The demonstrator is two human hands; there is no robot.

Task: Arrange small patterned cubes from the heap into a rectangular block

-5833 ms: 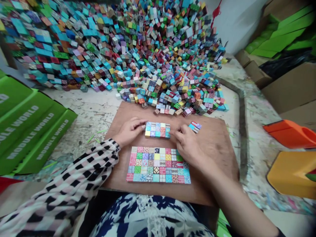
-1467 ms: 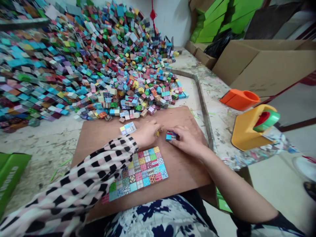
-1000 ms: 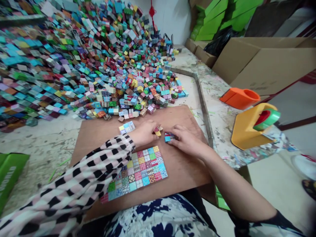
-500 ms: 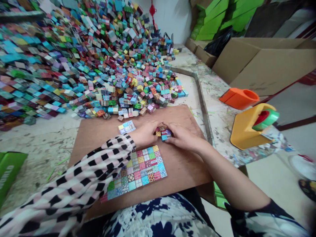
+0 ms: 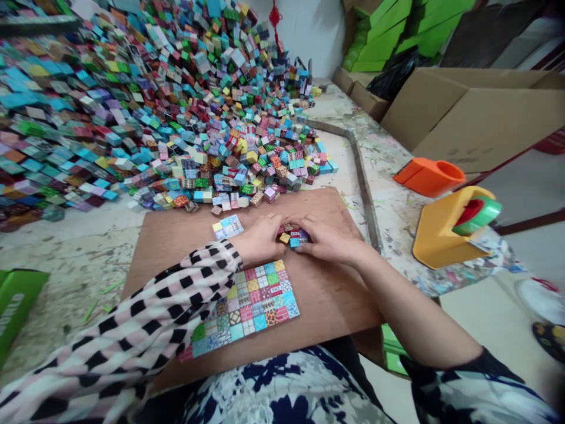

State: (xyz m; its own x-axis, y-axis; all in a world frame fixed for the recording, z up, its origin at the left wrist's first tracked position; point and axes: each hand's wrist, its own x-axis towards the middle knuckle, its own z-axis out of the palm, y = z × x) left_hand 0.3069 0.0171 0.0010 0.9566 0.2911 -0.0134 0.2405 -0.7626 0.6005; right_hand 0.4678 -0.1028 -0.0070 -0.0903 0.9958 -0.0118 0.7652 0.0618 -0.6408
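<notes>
On a brown board [image 5: 326,294], my left hand [image 5: 259,238] and my right hand [image 5: 329,240] meet around a small cluster of patterned cubes [image 5: 295,241]. Fingers of my left hand close at the cluster's left side, by a yellow cube [image 5: 285,238] that sits tilted. Thumb and fingers of my right hand grip the other side, where blue and red "TNT" faces show. Some fingertips are hidden behind the cubes. Nearer to me lies a flat grid of patterned cubes [image 5: 260,300], partly covered by my left sleeve. A smaller flat block of cubes [image 5: 228,226] rests beyond my left wrist.
A large heap of loose cubes [image 5: 176,118] covers the table's back and left. To the right stand an orange tape holder [image 5: 424,175], a yellow tape dispenser [image 5: 441,235] and a cardboard box [image 5: 481,123]. A green box [image 5: 20,312] is at the left edge.
Between my hands, the yellow cube has turned and now sits at an angle. Both hands stay close together around the cluster, with small finger shifts.
</notes>
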